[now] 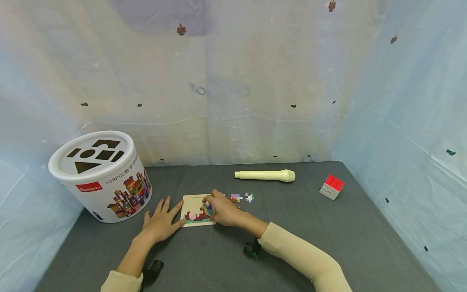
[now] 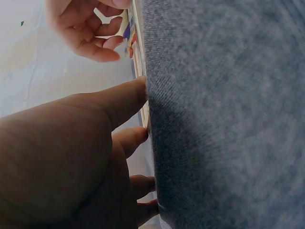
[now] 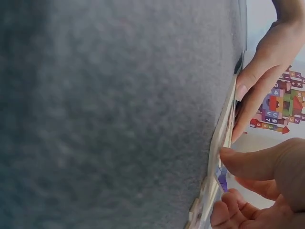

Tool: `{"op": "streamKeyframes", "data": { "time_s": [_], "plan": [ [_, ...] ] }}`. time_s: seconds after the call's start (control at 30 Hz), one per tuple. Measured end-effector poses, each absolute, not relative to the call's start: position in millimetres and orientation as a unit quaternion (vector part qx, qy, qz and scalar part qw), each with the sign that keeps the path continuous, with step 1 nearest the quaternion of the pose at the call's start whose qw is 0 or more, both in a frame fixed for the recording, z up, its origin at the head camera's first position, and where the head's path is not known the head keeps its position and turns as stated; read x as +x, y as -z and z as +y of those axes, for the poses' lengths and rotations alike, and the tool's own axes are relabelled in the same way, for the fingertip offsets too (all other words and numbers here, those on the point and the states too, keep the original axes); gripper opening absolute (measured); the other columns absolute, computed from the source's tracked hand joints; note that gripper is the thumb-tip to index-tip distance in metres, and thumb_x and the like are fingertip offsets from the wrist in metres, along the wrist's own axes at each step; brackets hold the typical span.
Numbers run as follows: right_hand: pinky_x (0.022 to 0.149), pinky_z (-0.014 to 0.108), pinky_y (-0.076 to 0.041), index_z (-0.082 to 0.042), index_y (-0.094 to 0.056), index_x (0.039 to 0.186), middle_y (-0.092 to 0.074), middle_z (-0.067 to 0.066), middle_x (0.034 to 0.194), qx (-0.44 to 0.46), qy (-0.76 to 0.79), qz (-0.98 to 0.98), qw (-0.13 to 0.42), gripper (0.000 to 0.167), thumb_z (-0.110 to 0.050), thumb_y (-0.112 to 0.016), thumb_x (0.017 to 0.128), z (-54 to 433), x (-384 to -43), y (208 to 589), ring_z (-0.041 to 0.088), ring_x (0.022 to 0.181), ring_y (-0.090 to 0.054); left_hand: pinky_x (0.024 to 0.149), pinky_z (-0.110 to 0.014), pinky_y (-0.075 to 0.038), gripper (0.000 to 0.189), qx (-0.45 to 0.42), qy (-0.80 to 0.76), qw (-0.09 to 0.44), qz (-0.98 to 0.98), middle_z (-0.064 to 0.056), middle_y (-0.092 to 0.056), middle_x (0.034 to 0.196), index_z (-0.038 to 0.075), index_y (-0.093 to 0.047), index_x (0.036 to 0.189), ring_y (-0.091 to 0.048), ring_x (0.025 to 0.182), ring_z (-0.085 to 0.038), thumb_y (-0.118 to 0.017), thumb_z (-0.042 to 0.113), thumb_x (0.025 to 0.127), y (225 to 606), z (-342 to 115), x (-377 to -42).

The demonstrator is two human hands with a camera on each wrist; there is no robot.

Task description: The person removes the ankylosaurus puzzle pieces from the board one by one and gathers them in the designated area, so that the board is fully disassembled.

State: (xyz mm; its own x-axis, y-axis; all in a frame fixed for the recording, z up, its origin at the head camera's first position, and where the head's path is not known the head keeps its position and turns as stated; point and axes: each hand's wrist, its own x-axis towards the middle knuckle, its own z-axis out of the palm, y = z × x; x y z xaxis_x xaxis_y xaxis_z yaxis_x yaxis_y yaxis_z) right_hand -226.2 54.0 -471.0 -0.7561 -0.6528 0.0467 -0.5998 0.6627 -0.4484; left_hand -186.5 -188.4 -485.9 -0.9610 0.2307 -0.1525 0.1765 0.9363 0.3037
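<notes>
A shallow wooden jigsaw tray (image 1: 193,199) lies on the dark table, its lower part filled with colourful pieces. My left hand (image 1: 160,222) is spread at the tray's left side, thumb and index finger touching the frame. Over the tray's right side, my right hand (image 1: 223,209) pinches a jigsaw piece (image 3: 222,179) with purple on it; the fingers hide much of this piece. In the left wrist view the piece's purple and orange parts stand tilted above the frame. Loose jigsaw pieces (image 1: 249,197) lie just right of the tray, partly behind my right hand.
A large white bucket (image 1: 106,182) with shaped holes in its lid stands at the left. Behind the tray lies a pale yellow toy microphone (image 1: 264,175). A red and white cube (image 1: 332,187) sits at the right. Pale cloth (image 1: 240,81) hangs behind the table (image 1: 310,227).
</notes>
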Motion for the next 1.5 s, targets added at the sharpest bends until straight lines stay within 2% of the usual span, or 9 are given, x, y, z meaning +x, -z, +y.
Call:
{"op": "streamKeyframes", "data": {
  "time_s": [0.17, 0.37, 0.6, 0.83, 0.97, 1.2, 1.5],
  "plan": [
    [0.066, 0.019, -0.042, -0.003, -0.059, 0.137, -0.052, 0.007, 0.114, -0.34, 0.196, 0.918, 0.066, 0.057, -0.003, -0.08, 0.084, 50.0, -227.2, 467.0, 0.009, 0.082, -0.046, 0.102, -0.082, -0.01, 0.075, 0.103, -0.145, 0.096, 0.979, -0.033, -0.014, 0.159, 0.016, -0.03, 0.158, -0.012, 0.145, -0.055, -0.056, 0.053, 0.098, 485.7, -188.6, -186.5],
    [0.065, 0.019, -0.038, -0.005, -0.065, 0.131, -0.051, 0.003, 0.109, -0.342, 0.159, 0.924, 0.058, 0.051, -0.007, -0.082, 0.083, 47.5, -227.6, 465.4, 0.012, 0.089, -0.042, 0.102, -0.082, -0.01, 0.075, 0.104, -0.142, 0.097, 0.98, -0.033, -0.014, 0.16, 0.017, -0.03, 0.158, -0.012, 0.145, -0.055, -0.055, 0.054, 0.098, 484.6, -188.4, -186.7],
    [0.07, 0.02, -0.044, -0.007, -0.066, 0.13, -0.056, 0.005, 0.118, -0.35, 0.138, 0.925, 0.051, 0.048, -0.01, -0.081, 0.085, 45.7, -226.6, 464.2, 0.017, 0.102, -0.05, 0.102, -0.082, -0.01, 0.075, 0.103, -0.145, 0.098, 0.979, -0.032, -0.013, 0.16, 0.017, -0.03, 0.159, -0.011, 0.145, -0.054, -0.055, 0.054, 0.098, 485.6, -188.8, -186.1],
    [0.082, 0.025, -0.048, -0.009, -0.057, 0.136, -0.06, 0.007, 0.125, -0.365, 0.134, 0.92, 0.044, 0.058, -0.002, -0.079, 0.084, 43.5, -228.2, 464.0, 0.02, 0.108, -0.055, 0.102, -0.081, -0.01, 0.075, 0.102, -0.145, 0.098, 0.979, -0.032, -0.014, 0.16, 0.017, -0.031, 0.158, -0.012, 0.145, -0.054, -0.055, 0.053, 0.098, 484.0, -188.2, -185.7],
    [0.083, 0.024, -0.047, -0.011, -0.059, 0.133, -0.06, 0.005, 0.122, -0.367, 0.127, 0.92, 0.05, 0.054, -0.002, -0.079, 0.084, 42.4, -229.3, 463.0, 0.018, 0.106, -0.054, 0.103, -0.081, -0.011, 0.074, 0.101, -0.143, 0.1, 0.98, -0.032, -0.014, 0.16, 0.017, -0.031, 0.158, -0.012, 0.145, -0.054, -0.056, 0.052, 0.098, 482.2, -186.9, -185.2],
    [0.075, 0.021, -0.044, -0.011, -0.064, 0.129, -0.059, 0.003, 0.114, -0.372, 0.115, 0.919, 0.06, 0.045, -0.001, -0.076, 0.086, 41.4, -230.0, 461.1, 0.015, 0.098, -0.051, 0.102, -0.081, -0.011, 0.073, 0.102, -0.148, 0.098, 0.979, -0.033, -0.015, 0.159, 0.017, -0.031, 0.158, -0.012, 0.145, -0.054, -0.056, 0.051, 0.098, 481.3, -186.8, -185.1],
    [0.086, 0.023, -0.048, -0.004, -0.062, 0.128, -0.058, 0.007, 0.121, -0.368, 0.152, 0.912, 0.101, 0.047, 0.006, -0.074, 0.085, 39.4, -229.1, 457.0, 0.018, 0.108, -0.056, 0.102, -0.082, -0.011, 0.073, 0.102, -0.149, 0.096, 0.979, -0.033, -0.015, 0.159, 0.016, -0.032, 0.158, -0.012, 0.145, -0.055, -0.056, 0.051, 0.098, 483.2, -187.4, -185.5]
  ]
}}
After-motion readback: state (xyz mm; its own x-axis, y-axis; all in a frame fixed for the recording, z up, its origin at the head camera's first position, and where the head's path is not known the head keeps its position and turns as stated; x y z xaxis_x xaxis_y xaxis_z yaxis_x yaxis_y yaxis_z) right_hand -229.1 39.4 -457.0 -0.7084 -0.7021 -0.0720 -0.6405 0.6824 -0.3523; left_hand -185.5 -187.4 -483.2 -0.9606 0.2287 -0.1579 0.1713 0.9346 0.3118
